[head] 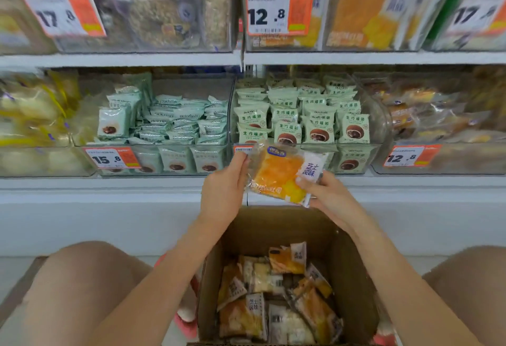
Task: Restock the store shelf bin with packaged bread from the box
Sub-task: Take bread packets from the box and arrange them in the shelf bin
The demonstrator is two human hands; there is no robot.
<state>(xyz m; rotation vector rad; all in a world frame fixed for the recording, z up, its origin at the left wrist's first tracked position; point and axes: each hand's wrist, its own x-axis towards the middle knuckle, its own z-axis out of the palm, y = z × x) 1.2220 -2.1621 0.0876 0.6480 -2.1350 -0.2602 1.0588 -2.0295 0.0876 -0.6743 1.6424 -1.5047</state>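
Shelves (120, 58) first: we've got clear bins stacked across the whole wall. The matching bin (356, 17) w/ orange-yellow packs sits up at 1 o'clock from the hands, behind the 12.8 tag (279, 11). Right behind the hands are green-pack bins (301, 121), wrong product, so a lazy drop at 12 o'clock misfiles the bread.

Box (284, 277) at 6 o'clock, open, still plenty of packs inside, so we judge lots left to do.

Bread pack (284, 174) is up in the air btwn box and shelf, tilted. Left hand (223, 184) pinches its left edge, right hand (325, 195) has its grip on the right end, thumb on top.

Risks as we see them: both holds are on slick film at the edges, so a slip drops it back in the box or onto the floor. The reach up to 1 o'clock is long from a crouch, and squeezing harder could crush the soft bread.
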